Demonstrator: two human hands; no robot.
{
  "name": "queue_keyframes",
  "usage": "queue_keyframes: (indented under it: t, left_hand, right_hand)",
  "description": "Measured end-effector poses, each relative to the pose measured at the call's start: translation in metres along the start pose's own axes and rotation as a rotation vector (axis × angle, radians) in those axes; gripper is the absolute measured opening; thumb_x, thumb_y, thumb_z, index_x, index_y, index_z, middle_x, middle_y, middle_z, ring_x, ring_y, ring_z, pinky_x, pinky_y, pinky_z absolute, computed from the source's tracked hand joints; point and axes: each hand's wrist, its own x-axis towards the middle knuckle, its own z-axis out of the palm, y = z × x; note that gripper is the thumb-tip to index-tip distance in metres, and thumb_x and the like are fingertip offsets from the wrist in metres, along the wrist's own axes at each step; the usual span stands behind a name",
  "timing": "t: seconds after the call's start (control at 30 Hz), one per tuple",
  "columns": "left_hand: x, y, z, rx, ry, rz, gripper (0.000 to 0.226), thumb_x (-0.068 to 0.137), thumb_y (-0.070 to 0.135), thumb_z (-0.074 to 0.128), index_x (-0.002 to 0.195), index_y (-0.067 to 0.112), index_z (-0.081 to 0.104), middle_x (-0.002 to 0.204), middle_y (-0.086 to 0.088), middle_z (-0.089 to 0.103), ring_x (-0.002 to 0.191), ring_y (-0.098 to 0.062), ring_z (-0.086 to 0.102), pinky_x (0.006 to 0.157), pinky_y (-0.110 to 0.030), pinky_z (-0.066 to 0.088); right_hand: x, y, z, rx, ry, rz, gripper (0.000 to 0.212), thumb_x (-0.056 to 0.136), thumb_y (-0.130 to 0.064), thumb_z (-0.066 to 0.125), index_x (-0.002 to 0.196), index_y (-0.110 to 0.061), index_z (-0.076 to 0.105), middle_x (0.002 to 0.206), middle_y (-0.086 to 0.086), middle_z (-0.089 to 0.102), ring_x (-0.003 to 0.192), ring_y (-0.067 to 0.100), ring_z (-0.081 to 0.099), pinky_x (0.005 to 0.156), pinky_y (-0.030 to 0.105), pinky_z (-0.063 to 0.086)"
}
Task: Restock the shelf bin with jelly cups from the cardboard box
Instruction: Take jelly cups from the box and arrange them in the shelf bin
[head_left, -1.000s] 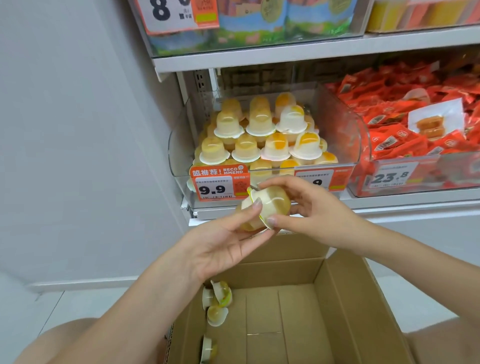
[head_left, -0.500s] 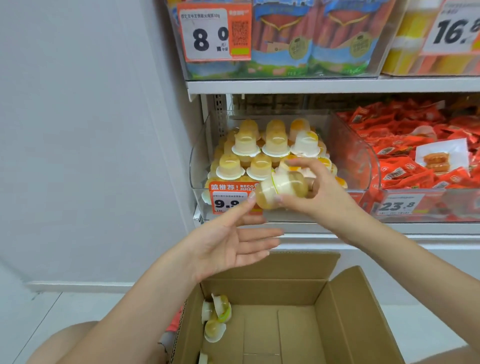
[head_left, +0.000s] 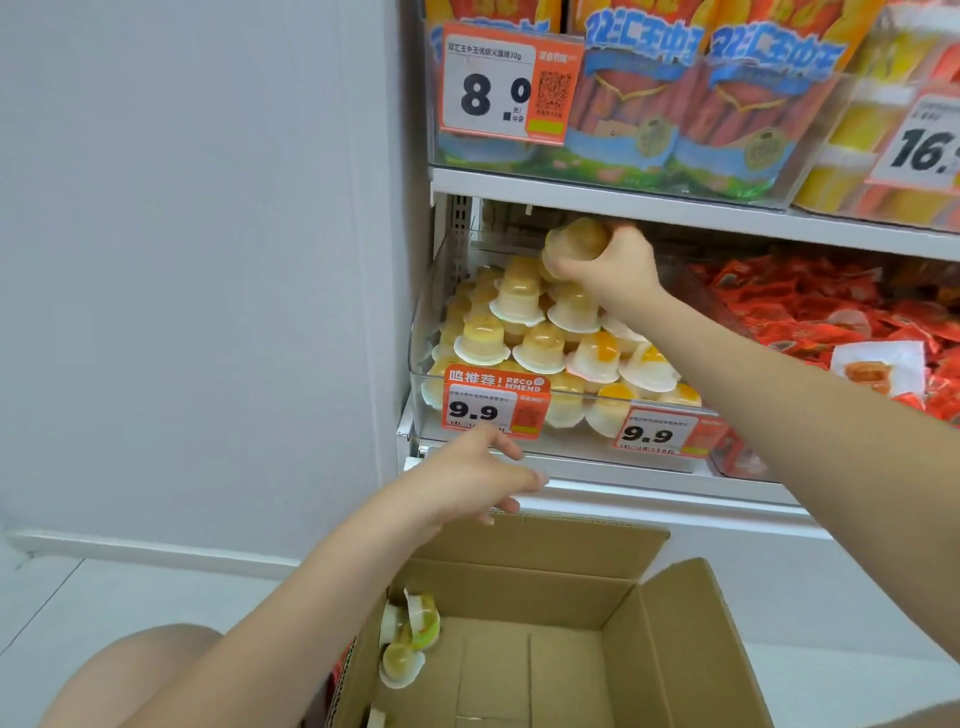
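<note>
Reaching deep into the shelf, the right hand (head_left: 605, 267) has its fingers curled round one jelly cup (head_left: 575, 238), held up near the underside of the shelf board above. Directly below and slightly toward the viewer from those fingers sits the stacked pile of jelly cups (head_left: 540, 332) in the clear shelf bin (head_left: 418, 332); the open spot seems to be at the back of the pile's top, so the coming move looks like a short drop straight down. The held cup appears tipped on its side, its axis running roughly left to right, though blur makes that uncertain; it would need turning rim-down to match the others.

The left hand (head_left: 470, 480) hangs relaxed and holds nothing, fingers loosely spread, between the bin's front and the cardboard box (head_left: 675, 623). It is the nearer hand to the remaining cups (head_left: 408, 636), which lie below it against the box's left wall.

Readable writing: two orange price tags on the bin front, both "9.9", the left one (head_left: 496, 402) also headed "RECOMMEND". On the shelf above, a tag (head_left: 506, 83) reads "8.0" beside sausage packs (head_left: 691, 98), and another at the right edge begins "16".
</note>
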Motion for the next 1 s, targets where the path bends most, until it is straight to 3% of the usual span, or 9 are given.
queue_keyframes:
  t: [0.2, 0.3, 0.53, 0.6, 0.67, 0.77, 0.83, 0.9, 1.0]
  left_hand:
    - [0.005, 0.002, -0.002, 0.021, 0.008, 0.027, 0.048, 0.084, 0.034, 0.068, 0.123, 0.023, 0.042, 0.107, -0.002, 0.066, 0.096, -0.011, 0.066, 0.085, -0.034, 0.057]
    - [0.007, 0.002, -0.001, 0.016, -0.003, 0.029, 0.052, 0.084, 0.033, 0.069, 0.125, 0.021, 0.040, 0.110, -0.003, 0.065, 0.096, -0.012, 0.066, 0.084, -0.034, 0.056]
    - [0.011, -0.003, 0.003, 0.071, -0.055, 0.015, 0.053, 0.082, 0.034, 0.071, 0.125, 0.023, 0.041, 0.109, -0.005, 0.066, 0.101, -0.018, 0.065, 0.088, -0.036, 0.055]
    - [0.016, -0.009, 0.004, 0.101, -0.050, 0.017, 0.048, 0.081, 0.033, 0.072, 0.120, 0.022, 0.045, 0.105, -0.006, 0.067, 0.096, -0.016, 0.066, 0.083, -0.034, 0.054]
    - [0.024, -0.021, 0.010, 0.148, -0.074, -0.002, 0.042, 0.080, 0.030, 0.073, 0.114, 0.019, 0.051, 0.101, -0.007, 0.068, 0.087, -0.017, 0.064, 0.074, -0.032, 0.053]
    - [0.042, -0.052, 0.024, 0.252, -0.173, -0.094, 0.033, 0.081, 0.027, 0.073, 0.107, 0.016, 0.056, 0.085, -0.001, 0.063, 0.073, -0.013, 0.058, 0.060, -0.023, 0.047]
    - [0.054, -0.085, 0.034, 0.348, -0.210, -0.162, 0.029, 0.082, 0.023, 0.072, 0.106, 0.014, 0.059, 0.078, 0.002, 0.059, 0.065, -0.011, 0.055, 0.053, -0.021, 0.043]
    - [0.061, -0.129, 0.045, 0.430, -0.217, -0.218, 0.025, 0.081, 0.016, 0.073, 0.102, 0.012, 0.061, 0.094, -0.004, 0.064, 0.079, -0.016, 0.059, 0.067, -0.024, 0.048]
    - [0.066, -0.192, 0.062, 0.494, -0.253, -0.330, 0.019, 0.082, 0.004, 0.069, 0.098, 0.010, 0.062, 0.116, -0.012, 0.062, 0.105, -0.026, 0.060, 0.086, -0.030, 0.047]
  right_hand:
    - [0.024, -0.014, -0.006, -0.303, -0.317, -0.010, 0.083, 0.072, -0.033, 0.080, 0.140, -0.015, 0.037, 0.121, 0.003, 0.049, 0.111, 0.022, 0.052, 0.081, 0.028, 0.046]
    - [0.033, -0.021, -0.006, -0.434, -0.445, -0.018, 0.096, 0.071, -0.033, 0.081, 0.148, -0.017, 0.026, 0.140, 0.005, 0.042, 0.123, 0.027, 0.047, 0.088, 0.035, 0.050]
    - [0.046, -0.024, -0.005, -0.600, -0.577, -0.024, 0.099, 0.069, -0.039, 0.082, 0.148, -0.021, 0.025, 0.143, 0.006, 0.041, 0.116, 0.028, 0.051, 0.091, 0.042, 0.052]
    - [0.040, -0.020, -0.009, -0.509, -0.536, -0.016, 0.094, 0.073, -0.038, 0.079, 0.148, -0.019, 0.027, 0.144, 0.006, 0.041, 0.121, 0.028, 0.049, 0.095, 0.041, 0.049]
    - [0.017, -0.011, -0.012, -0.384, -0.368, -0.092, 0.076, 0.080, -0.029, 0.073, 0.143, -0.012, 0.036, 0.138, 0.010, 0.047, 0.121, 0.028, 0.049, 0.097, 0.035, 0.046]
    - [-0.059, 0.024, -0.013, -0.331, -0.041, -0.505, 0.040, 0.082, -0.008, 0.057, 0.122, -0.005, 0.054, 0.120, 0.013, 0.057, 0.112, 0.031, 0.051, 0.094, 0.032, 0.036]
    - [-0.124, 0.054, -0.008, -0.297, -0.034, -0.685, 0.029, 0.080, -0.001, 0.055, 0.109, -0.004, 0.059, 0.108, 0.011, 0.061, 0.103, 0.029, 0.052, 0.089, 0.033, 0.037]
    - [-0.179, 0.092, 0.004, -0.372, -0.276, -0.748, 0.025, 0.081, -0.003, 0.057, 0.106, -0.006, 0.060, 0.101, 0.008, 0.063, 0.098, 0.028, 0.055, 0.084, 0.037, 0.043]
    - [-0.249, 0.150, 0.026, -0.605, -0.925, -0.495, 0.036, 0.089, -0.012, 0.053, 0.125, -0.016, 0.051, 0.116, 0.003, 0.059, 0.110, 0.024, 0.053, 0.091, 0.038, 0.044]
